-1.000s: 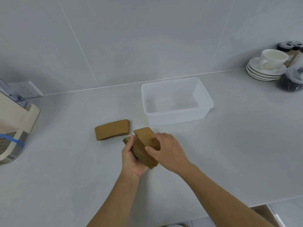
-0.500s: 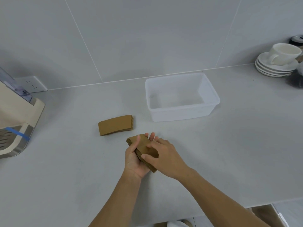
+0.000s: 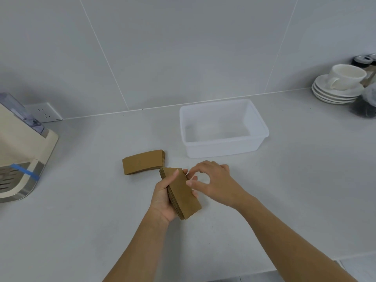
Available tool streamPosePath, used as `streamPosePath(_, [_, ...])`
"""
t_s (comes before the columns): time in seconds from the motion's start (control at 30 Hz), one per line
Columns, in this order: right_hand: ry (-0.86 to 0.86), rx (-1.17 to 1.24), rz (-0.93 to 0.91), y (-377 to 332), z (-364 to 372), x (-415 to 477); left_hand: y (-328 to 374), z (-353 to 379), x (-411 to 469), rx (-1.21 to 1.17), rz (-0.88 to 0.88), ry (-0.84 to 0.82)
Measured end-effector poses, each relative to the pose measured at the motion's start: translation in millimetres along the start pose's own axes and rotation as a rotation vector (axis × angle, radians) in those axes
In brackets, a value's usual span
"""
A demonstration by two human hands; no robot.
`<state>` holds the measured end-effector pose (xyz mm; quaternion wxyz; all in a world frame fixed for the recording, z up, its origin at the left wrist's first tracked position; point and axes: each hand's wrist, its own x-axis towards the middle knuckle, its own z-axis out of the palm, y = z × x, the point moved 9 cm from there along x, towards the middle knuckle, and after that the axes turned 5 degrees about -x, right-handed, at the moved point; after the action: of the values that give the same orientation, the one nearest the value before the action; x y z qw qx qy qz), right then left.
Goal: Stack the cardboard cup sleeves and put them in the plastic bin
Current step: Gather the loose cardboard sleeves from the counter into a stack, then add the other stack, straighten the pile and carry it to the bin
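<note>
The stack of sleeves point(image 3: 183, 192) in the grip is matt brown corrugated cardboard, fluted along its edges, like the second stack point(image 3: 143, 164) just left of it. Beyond the grip, the bin point(image 3: 223, 147) is translucent, smooth plastic on a matt pale counter point(image 3: 81, 231).

One head-worn wide-angle view looks forward and down over the counter point(image 3: 284, 200) toward the tiled wall point(image 3: 183, 47). Both hands sit near, low in frame

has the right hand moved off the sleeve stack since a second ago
Yes. The right hand has lifted off the top of the held stack and shifted right, toward the plastic bin; only its fingertips remain near the stack's edge.
</note>
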<state>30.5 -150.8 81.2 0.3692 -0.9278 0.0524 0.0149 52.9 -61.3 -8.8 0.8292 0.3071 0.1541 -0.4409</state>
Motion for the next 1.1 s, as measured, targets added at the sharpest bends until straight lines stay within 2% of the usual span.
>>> streamPosePath(0.2, [-0.005, 0.094, -0.013, -8, -19, 7, -1, 15, -8, 0.089, -0.048, -0.075])
streamPosePath(0.43, [-0.192, 0.088, -0.087, -19, -14, 10, -7, 32, -20, 0.240, -0.143, -0.231])
streamPosePath(0.67, [-0.228, 0.153, -0.104, -23, -16, 8, -17, 46, -25, 0.341, -0.209, -0.377])
streamPosePath(0.93, [-0.282, 0.304, -0.042, -18, -12, 5, -32, 47, -32, 0.419, -0.320, -0.452])
streamPosePath(1.1, [-0.243, 0.340, -0.037, -18, -14, 9, -25, 49, -31, 0.457, -0.293, -0.449])
